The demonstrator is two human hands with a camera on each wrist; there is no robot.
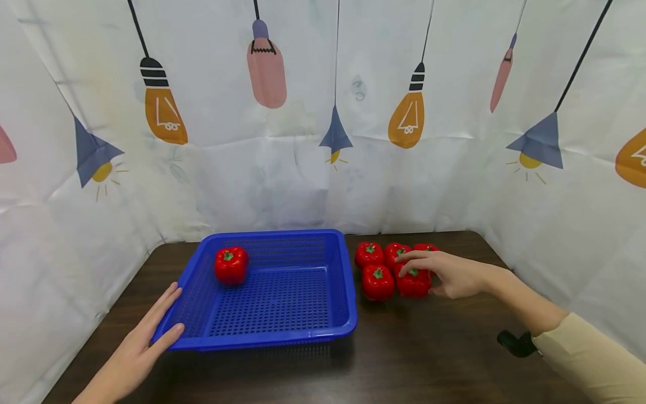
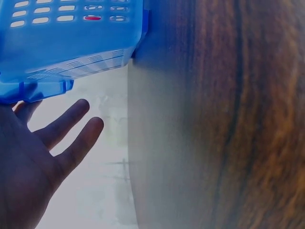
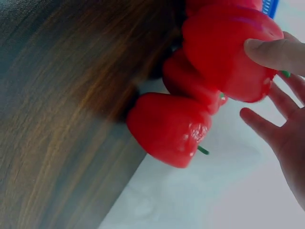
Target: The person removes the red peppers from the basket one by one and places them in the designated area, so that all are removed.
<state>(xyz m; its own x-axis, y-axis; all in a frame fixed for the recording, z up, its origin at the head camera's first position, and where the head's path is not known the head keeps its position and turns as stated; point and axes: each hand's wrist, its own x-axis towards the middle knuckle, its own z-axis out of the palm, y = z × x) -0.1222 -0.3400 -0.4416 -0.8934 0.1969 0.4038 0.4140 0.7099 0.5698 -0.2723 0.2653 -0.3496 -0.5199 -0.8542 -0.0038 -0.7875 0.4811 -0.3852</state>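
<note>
A blue plastic basket point(image 1: 275, 336) sits on the table, with a red bell pepper point(image 1: 231, 266) at its back left. My left hand point(image 1: 136, 342) rests at the basket's left rim, fingers spread and nearly straight; the left wrist view shows the fingers point(image 2: 71, 126) beside the basket's side. Over a red bell pepper point(image 1: 411, 286) at the front right of a group hovers my right hand point(image 1: 451, 273), fingers loosely bent above its top and thumb by its right side. In the right wrist view the thumb point(image 3: 269, 52) overlaps that pepper point(image 3: 224, 52), while other fingers spread near its stem end.
More red bell peppers stand close together right of the basket, including a front one point(image 1: 377, 283) and a back one point(image 1: 369, 254). The dark wooden table point(image 1: 429, 359) meets a white printed curtain point(image 1: 298, 185) behind. A black object point(image 1: 517, 343) shows by the right sleeve.
</note>
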